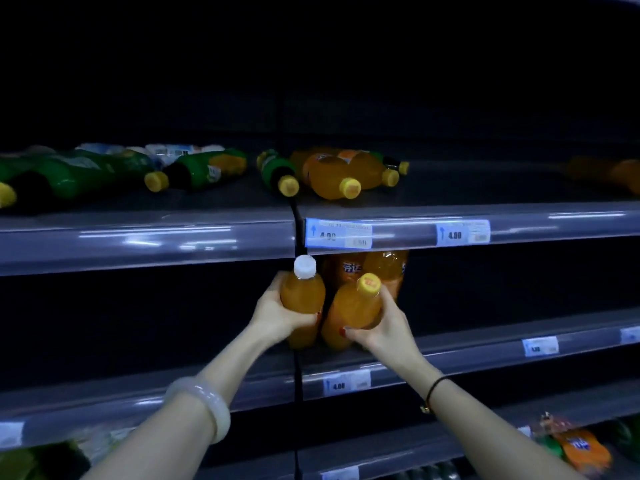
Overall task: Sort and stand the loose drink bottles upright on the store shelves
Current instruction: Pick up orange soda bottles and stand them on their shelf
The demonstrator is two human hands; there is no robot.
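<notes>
My left hand point(277, 311) grips a white-capped orange bottle point(303, 296), held upright at the front of the middle shelf point(467, 344). Right beside it, my right hand point(379, 327) grips a yellow-capped orange bottle point(356, 306), tilted slightly left. The two bottles are close together, near touching. Behind them stand two orange soda bottles point(374, 266) upright on the same shelf. On the upper shelf point(149, 233) lie several loose bottles on their sides: green ones point(79, 173) at the left and orange ones point(332, 176) in the middle.
A black vertical divider point(297, 230) splits the shelf bays just left of my hands. Price tags point(462, 232) line the shelf rails. More orange bottles point(609, 173) lie at the upper far right, and packaged drinks point(578, 448) sit on the lowest shelf.
</notes>
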